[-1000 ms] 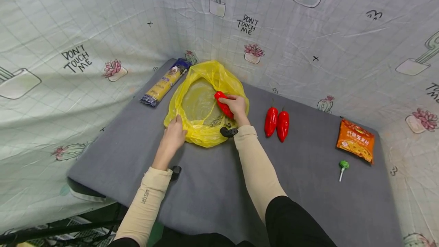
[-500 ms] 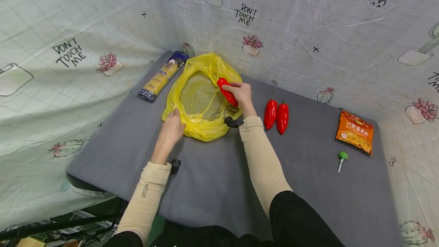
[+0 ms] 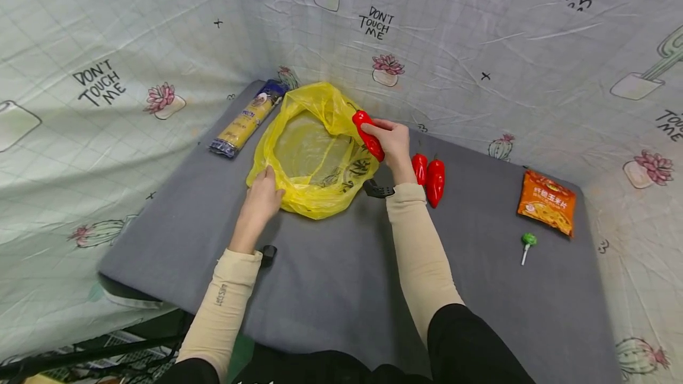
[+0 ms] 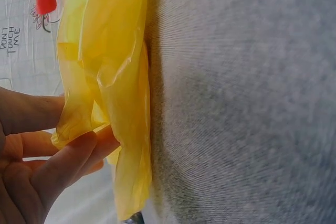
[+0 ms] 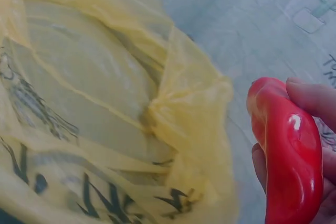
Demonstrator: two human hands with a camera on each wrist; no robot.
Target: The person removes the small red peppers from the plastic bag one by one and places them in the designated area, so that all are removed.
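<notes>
A yellow plastic bag (image 3: 315,203) stands on the grey table with its mouth spread wide. My left hand (image 3: 261,194) pinches the near left part of its rim between thumb and fingers, as the left wrist view shows up close. In my right hand (image 3: 392,141) is a glossy red pepper (image 3: 368,135), gripped around its body and held over the bag's right edge. The right wrist view has this pepper (image 5: 289,156) beside the bag's rim, outside the opening. Two more red peppers (image 3: 436,182) lie on the table right of the bag, one partly hidden by my right forearm.
A long yellow and blue packet (image 3: 248,120) lies left of the bag. Farther right are an orange snack packet (image 3: 546,203) and a green lollipop (image 3: 528,240). A printed curtain (image 3: 437,64) rises right behind the grey table (image 3: 341,277).
My right hand has lifted the red pepper from over the bag's opening and moved it right, to the bag's edge. My left hand keeps its hold on the rim.
</notes>
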